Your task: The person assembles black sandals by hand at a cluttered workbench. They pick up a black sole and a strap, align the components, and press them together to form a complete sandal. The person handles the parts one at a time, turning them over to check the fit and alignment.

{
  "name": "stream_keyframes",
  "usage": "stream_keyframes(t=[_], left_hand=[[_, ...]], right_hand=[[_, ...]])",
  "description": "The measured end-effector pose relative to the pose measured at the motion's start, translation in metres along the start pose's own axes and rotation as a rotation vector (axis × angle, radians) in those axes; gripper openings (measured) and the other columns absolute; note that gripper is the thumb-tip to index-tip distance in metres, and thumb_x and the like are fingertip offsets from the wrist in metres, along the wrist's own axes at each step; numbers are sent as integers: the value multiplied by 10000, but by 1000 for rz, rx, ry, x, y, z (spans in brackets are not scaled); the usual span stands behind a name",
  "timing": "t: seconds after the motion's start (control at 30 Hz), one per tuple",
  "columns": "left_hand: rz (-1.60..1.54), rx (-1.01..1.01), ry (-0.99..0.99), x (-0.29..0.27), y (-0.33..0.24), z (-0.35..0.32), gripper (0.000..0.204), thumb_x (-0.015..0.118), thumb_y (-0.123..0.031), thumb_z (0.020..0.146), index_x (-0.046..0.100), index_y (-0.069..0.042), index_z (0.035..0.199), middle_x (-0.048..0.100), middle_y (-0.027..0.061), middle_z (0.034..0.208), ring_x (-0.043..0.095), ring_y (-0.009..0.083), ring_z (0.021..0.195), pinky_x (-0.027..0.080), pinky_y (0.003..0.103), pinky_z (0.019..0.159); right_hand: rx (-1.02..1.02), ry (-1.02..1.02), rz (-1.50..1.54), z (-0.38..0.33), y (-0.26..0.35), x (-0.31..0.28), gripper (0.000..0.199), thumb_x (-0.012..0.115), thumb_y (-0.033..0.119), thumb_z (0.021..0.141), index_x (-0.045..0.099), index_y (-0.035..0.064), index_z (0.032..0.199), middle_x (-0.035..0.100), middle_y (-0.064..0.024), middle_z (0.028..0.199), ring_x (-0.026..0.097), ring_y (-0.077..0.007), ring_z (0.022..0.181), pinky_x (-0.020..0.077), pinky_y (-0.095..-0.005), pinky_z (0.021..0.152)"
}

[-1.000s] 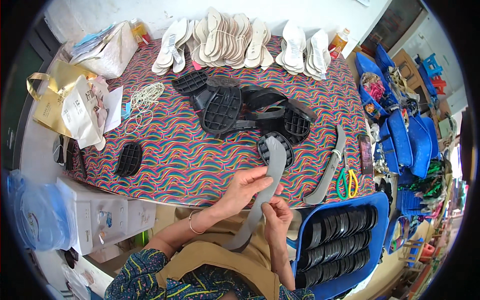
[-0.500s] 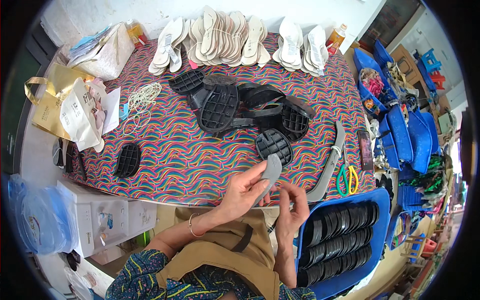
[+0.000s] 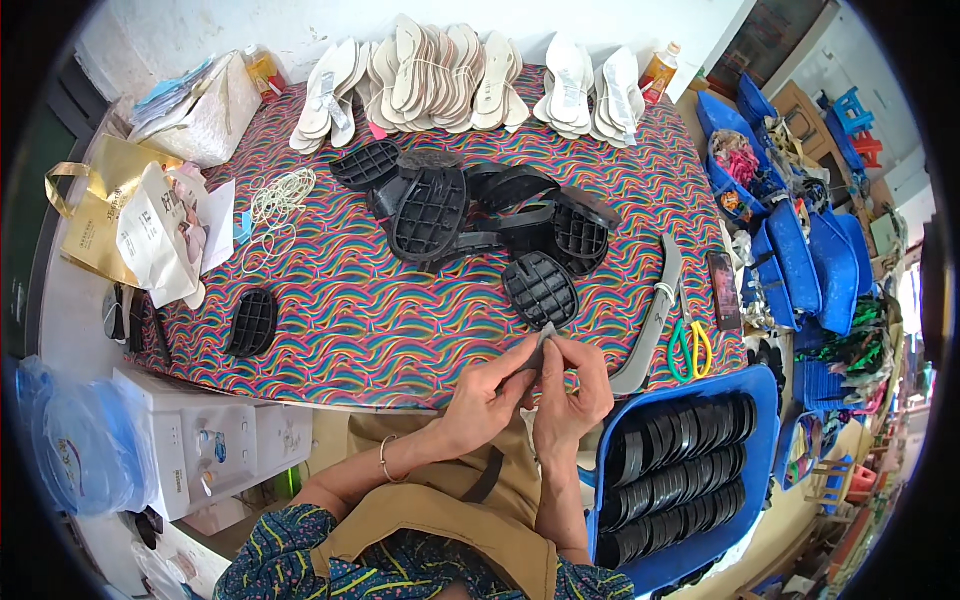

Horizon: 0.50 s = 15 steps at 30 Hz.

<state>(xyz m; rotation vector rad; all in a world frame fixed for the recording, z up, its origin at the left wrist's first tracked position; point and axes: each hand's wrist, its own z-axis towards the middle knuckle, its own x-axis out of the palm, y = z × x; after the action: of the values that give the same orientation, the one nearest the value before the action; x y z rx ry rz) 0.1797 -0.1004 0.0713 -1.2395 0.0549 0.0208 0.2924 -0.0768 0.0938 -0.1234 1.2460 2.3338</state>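
Note:
Both hands meet at the near edge of the table. My left hand (image 3: 478,405) and my right hand (image 3: 572,400) each pinch a thin, curved grey strip (image 3: 546,333), fingertips nearly touching. Most of the strip is hidden by my fingers; only its tip shows. Right beyond it lies a black shoe heel piece (image 3: 541,290) with a gridded underside. Farther back is a heap of similar black pieces (image 3: 430,212), some with the grid side up. To the right lies a bundle of curved grey strips (image 3: 655,320), tied round with a pale band.
Scissors (image 3: 690,345) with green and yellow handles and a phone (image 3: 722,290) lie at the right. A blue crate (image 3: 765,440) holds rows of black pieces. Tied insoles (image 3: 425,75) line the back. Left are white cord (image 3: 283,193), another heel piece (image 3: 252,322) and bags (image 3: 100,225).
My right hand has come in to the left and taken hold of the grey strip beside my left hand. The strip is now mostly covered by my fingers. The view has shifted slightly.

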Motion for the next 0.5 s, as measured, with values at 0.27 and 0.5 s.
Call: stream_keyframes(t=[0.27, 0.5], left_hand=[[-168, -247, 54, -4, 3, -9, 526, 539, 56, 967, 433, -16, 1477, 649, 57, 779, 576, 67, 643, 495, 249, 577], [-242, -377, 95, -6, -2, -7, 525, 546, 29, 973, 427, -20, 1482, 646, 31, 800, 563, 54, 645, 485, 241, 570]], right_hand=[[13, 184, 85, 0, -6, -7, 149, 681, -112, 783, 610, -7, 861, 612, -78, 808, 567, -137, 640, 464, -272, 579], [246, 43, 203, -13, -7, -3, 204, 710, -106, 764, 616, 0, 910, 615, -84, 826, 572, -150, 651, 465, -278, 575]])
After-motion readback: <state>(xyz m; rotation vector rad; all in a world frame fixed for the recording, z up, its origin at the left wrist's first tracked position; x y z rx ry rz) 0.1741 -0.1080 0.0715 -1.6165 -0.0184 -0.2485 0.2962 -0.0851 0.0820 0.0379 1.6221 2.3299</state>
